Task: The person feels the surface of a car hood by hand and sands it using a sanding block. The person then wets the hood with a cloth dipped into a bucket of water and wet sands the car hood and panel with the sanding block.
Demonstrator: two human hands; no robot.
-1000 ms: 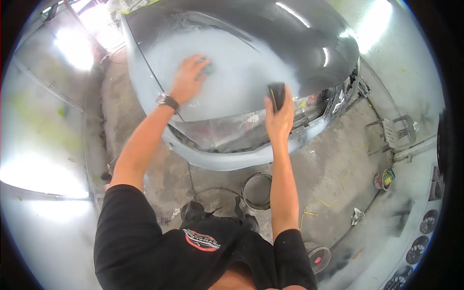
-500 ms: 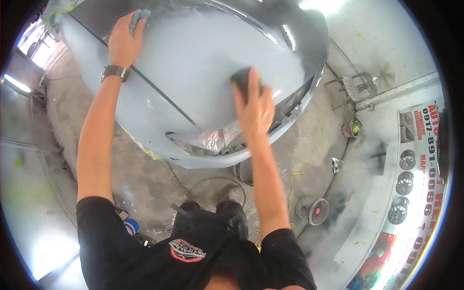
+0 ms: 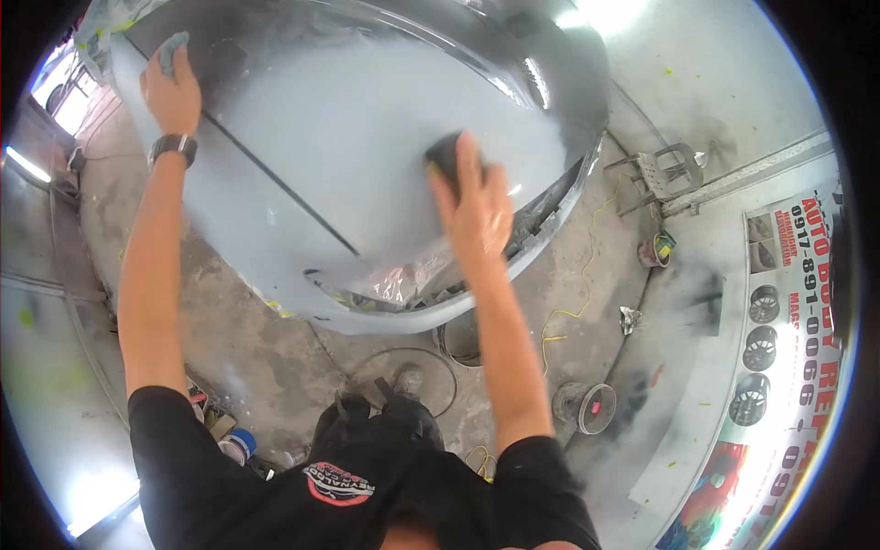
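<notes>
A car hood (image 3: pixel 339 128), mostly pale grey with a dark glossy far part, spreads below my hands. My left hand (image 3: pixel 172 96), with a watch on its wrist, holds a grey-blue cloth (image 3: pixel 171 53) at the hood's left side, near the dark seam by the fender. Around a black block (image 3: pixel 444 159) the fingers of my right hand (image 3: pixel 479 213) are wrapped, and the block rests on the pale middle of the hood. Clear plastic (image 3: pixel 396 286) covers the headlight area at the near edge.
Below the bumper (image 3: pixel 385 321) stands a round tub (image 3: pixel 458 341). A bucket (image 3: pixel 587 408) and a smaller pail (image 3: pixel 654 249) are on the floor at right, near a chair (image 3: pixel 662 174) and a yellow cord (image 3: pixel 587 275). At lower left is a blue-lidded can (image 3: pixel 238 445).
Since a second ago, my left hand has moved far left across the hood with the cloth. My right hand has shifted left with the block. The camera view has turned too.
</notes>
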